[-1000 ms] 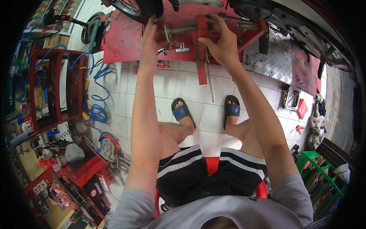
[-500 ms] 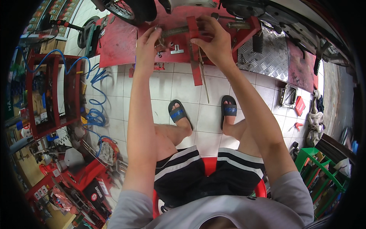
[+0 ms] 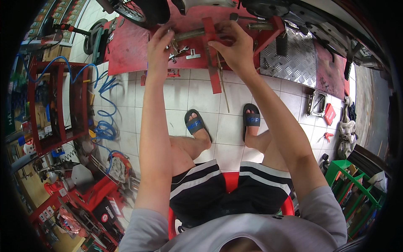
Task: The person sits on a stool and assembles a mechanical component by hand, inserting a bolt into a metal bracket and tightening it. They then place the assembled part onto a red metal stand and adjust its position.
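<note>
Ahead of me, a threaded rod runs sideways just over the red lift table, through an upright red metal plate. At the rod's left end my left hand is closed, its fingertips bent around it; some metal pieces there are partly hidden by the fingers. My right hand grips the red plate, its thumb against the near face and the fingers curled behind. Just below the rod lie a small open-ended wrench and a flat silver metal piece. A thin rod hangs down beside the plate.
Parts of a motorcycle with a wheel stand over the red table. Diamond-plate metal covers its right side. A blue coiled hose trails by red shelving at left. A green rack stands at right.
My left hand has shifted slightly left, showing more of the wrench beneath it. The right hand keeps its hold on the plate.
</note>
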`<control>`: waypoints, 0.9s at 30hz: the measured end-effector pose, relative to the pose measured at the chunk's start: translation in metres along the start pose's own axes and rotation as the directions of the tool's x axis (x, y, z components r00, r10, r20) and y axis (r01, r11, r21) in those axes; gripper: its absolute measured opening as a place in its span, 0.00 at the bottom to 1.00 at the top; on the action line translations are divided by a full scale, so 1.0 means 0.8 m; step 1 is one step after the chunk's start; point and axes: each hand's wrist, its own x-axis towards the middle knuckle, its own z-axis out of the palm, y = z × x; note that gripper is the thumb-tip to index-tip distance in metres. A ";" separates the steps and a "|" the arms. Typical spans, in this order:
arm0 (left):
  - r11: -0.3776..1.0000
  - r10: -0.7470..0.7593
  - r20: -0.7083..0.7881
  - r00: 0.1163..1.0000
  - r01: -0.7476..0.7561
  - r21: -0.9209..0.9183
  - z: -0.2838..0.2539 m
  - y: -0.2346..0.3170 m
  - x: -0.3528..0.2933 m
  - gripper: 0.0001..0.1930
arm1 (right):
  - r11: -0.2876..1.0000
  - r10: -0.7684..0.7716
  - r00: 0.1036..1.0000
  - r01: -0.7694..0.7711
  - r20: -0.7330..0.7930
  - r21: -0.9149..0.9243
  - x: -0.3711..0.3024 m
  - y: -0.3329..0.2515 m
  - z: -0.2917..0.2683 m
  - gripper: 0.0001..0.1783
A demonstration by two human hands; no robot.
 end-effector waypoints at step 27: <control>0.973 -0.209 -0.061 0.976 0.213 0.083 0.008 0.010 -0.002 0.22 | 0.974 0.088 0.992 -0.104 0.090 0.200 0.000 0.008 -0.001 0.21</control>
